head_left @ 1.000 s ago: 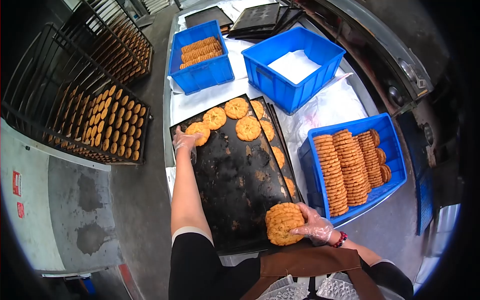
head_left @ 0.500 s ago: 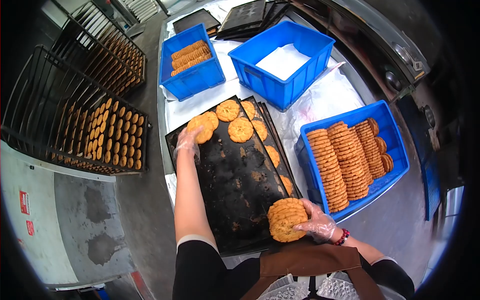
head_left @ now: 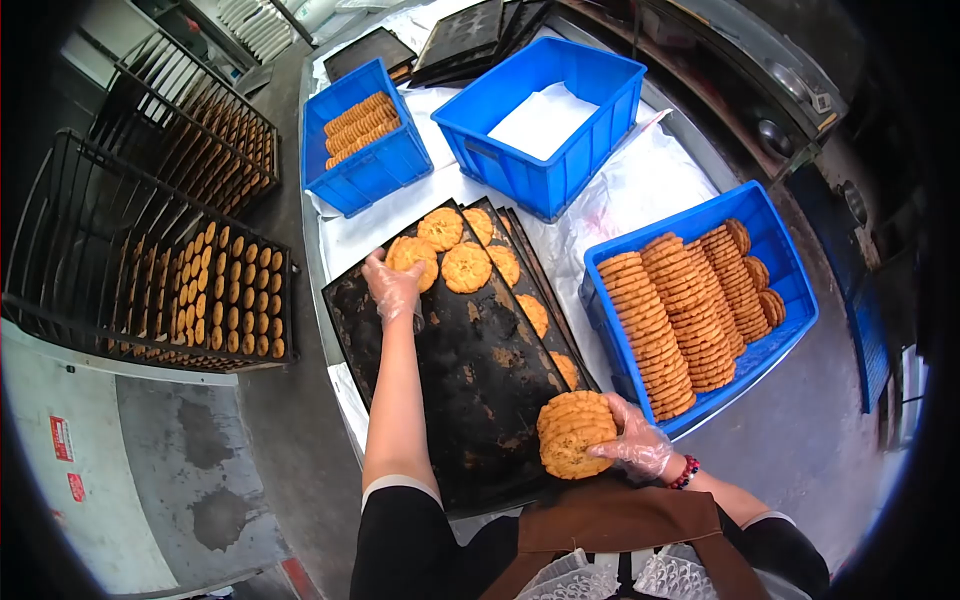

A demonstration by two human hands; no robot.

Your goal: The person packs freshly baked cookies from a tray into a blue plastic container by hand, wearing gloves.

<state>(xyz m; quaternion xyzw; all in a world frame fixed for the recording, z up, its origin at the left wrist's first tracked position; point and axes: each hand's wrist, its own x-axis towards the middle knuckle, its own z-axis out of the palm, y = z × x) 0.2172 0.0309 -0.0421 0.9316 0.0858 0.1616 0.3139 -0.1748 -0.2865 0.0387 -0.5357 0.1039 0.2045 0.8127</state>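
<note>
My left hand, in a clear plastic glove, is closed on the edge of a round golden cookie at the far left of a black baking tray. Beside it on the tray lie two loose cookies. My right hand, also gloved, grips a stack of cookies above the tray's near right corner, thumb on the nearest one. More trays lie underneath, and the one below shows several cookies along its exposed edge.
Right of the trays, a blue crate holds rows of stacked cookies. Behind stand another blue crate with cookies and a blue crate lined with white paper. Dark trays lie at the back. Loaded racks stand left.
My left hand has drawn the cookie slightly rightward, over the one that showed beside it. My right hand keeps its stack in nearly the same place. The view has shifted a little.
</note>
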